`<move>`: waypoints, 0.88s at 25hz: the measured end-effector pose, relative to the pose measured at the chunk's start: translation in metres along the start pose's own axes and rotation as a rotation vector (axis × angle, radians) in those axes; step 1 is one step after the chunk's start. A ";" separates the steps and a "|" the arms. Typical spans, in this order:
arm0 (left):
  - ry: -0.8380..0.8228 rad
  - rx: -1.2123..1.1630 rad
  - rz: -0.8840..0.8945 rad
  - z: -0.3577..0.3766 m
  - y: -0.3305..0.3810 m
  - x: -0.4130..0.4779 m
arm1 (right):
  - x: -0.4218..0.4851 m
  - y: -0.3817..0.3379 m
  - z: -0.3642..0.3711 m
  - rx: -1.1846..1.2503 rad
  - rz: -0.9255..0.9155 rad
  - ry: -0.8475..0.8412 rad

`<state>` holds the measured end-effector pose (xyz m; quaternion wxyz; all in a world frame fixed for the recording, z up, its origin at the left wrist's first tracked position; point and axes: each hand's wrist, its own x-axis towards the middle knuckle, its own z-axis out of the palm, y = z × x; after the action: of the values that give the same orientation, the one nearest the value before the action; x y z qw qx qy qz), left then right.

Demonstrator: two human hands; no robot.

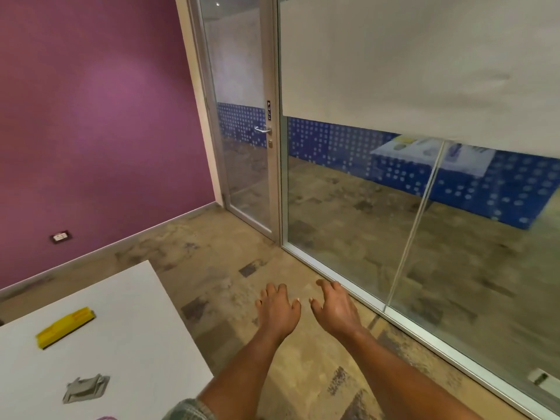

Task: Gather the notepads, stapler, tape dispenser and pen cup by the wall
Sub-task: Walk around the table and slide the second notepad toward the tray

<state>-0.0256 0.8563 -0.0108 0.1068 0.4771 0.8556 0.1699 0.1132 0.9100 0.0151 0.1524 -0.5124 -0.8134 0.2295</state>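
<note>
Both of my hands are stretched out over the carpeted floor, empty, with fingers spread. My left hand (278, 307) and my right hand (335, 307) hover side by side, to the right of the white table (130, 313). A yellow flat object (65, 327) lies on the table near its left side. It may be a stapler, though I cannot tell. A small grey plastic object (86, 389) lies nearer to me on the table. No notepads, tape dispenser or pen cup are in view.
A purple wall (91, 116) with a socket (61, 237) stands at the left. A glass door (242, 131) and a glass partition (424, 207) with a frosted band run along the right. Patterned carpet (242, 253) covers the floor between table and glass.
</note>
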 end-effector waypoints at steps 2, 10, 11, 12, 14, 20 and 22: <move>0.015 0.006 -0.054 0.007 -0.001 0.032 | 0.039 0.002 0.010 -0.019 -0.033 -0.049; 0.078 -0.006 -0.257 0.011 -0.006 0.162 | 0.197 -0.008 0.015 -0.063 -0.234 -0.145; 0.101 -0.004 -0.294 0.010 -0.003 0.176 | 0.218 -0.008 0.017 -0.082 -0.263 -0.170; 0.120 -0.004 -0.329 0.007 -0.003 0.199 | 0.249 -0.013 0.019 -0.095 -0.311 -0.188; 0.120 -0.008 -0.356 0.000 -0.011 0.215 | 0.272 -0.029 0.018 -0.094 -0.350 -0.204; 0.142 -0.014 -0.525 -0.009 -0.040 0.273 | 0.348 -0.067 0.047 -0.086 -0.513 -0.300; 0.172 -0.023 -0.577 -0.014 -0.059 0.294 | 0.375 -0.085 0.069 -0.097 -0.572 -0.339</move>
<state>-0.2301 1.0754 -0.0268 0.0831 0.1971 0.9597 0.1820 -0.1456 1.2020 0.0060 0.0488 -0.2245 -0.9479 0.2206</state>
